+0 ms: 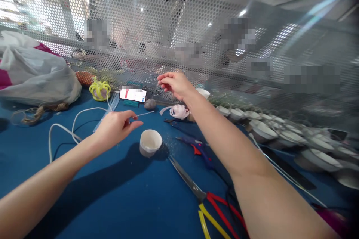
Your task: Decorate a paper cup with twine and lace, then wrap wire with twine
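My left hand [119,125] is closed in a pinch on a thin white strip [145,113], whose free end points right. Just below and to the right of this hand, a small white cup [150,142] stands upright on the blue table, its mouth facing up. My right hand [174,84] is raised farther back near the perforated panel. Its fingers are curled in toward the thumb, and whatever lies between them is too small to make out. Beneath it sits a roll of white ribbon [179,111].
Scissors [200,192] with red and yellow handles and a blue glue gun [200,150] lie right of the cup. Several white cups [262,130] crowd the right side. A propped phone [132,95], white cable [84,111] and plastic bag [39,74] are at back left, before the perforated panel [126,18].
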Demonstrator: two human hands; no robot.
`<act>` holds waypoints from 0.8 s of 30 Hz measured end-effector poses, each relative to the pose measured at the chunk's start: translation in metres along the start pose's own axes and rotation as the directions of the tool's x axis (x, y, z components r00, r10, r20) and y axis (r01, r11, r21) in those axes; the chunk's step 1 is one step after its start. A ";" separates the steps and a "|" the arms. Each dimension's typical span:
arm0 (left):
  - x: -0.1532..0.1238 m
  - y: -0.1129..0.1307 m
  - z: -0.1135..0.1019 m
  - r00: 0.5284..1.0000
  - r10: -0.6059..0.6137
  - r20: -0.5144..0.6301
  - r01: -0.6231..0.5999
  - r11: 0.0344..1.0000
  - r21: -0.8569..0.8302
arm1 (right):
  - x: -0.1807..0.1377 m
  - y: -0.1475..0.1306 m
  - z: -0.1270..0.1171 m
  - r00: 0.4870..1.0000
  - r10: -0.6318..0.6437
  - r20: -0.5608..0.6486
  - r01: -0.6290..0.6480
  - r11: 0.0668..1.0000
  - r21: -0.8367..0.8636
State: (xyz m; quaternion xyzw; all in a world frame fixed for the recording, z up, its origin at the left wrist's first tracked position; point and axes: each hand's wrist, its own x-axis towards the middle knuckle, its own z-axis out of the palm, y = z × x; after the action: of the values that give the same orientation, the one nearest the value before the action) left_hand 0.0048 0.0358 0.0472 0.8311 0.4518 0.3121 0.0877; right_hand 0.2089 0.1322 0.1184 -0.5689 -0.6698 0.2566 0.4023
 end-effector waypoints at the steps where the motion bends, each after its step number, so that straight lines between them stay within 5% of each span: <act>1: 0.000 0.000 -0.002 1.000 -0.009 -0.015 0.009 1.000 -0.007 | -0.012 -0.005 -0.001 1.000 -0.006 0.024 0.005 0.999 0.036; 8: -0.002 0.006 -0.008 0.999 -0.034 -0.028 0.030 0.991 -0.134 | -0.086 -0.014 -0.009 0.993 0.016 0.117 -0.048 0.961 0.273; 13: -0.009 0.020 -0.008 0.995 -0.030 0.091 0.066 0.901 -0.428 | -0.136 -0.015 -0.004 0.984 -0.058 0.171 -0.013 0.922 0.387; 18: -0.019 0.036 -0.007 0.965 0.055 0.257 0.136 0.733 -0.667 | -0.174 -0.011 0.012 0.974 -0.001 0.228 -0.117 0.858 0.501; 24: -0.029 0.043 0.000 0.920 0.085 0.382 0.246 0.634 -0.733 | -0.201 -0.003 0.028 0.959 0.063 0.276 -0.205 0.826 0.525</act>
State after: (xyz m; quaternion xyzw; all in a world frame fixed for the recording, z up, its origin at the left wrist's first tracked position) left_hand 0.0232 -0.0123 0.0526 0.7364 0.2871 0.3021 0.5330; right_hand 0.1903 -0.0603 0.0559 -0.4392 -0.5707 0.5342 0.4428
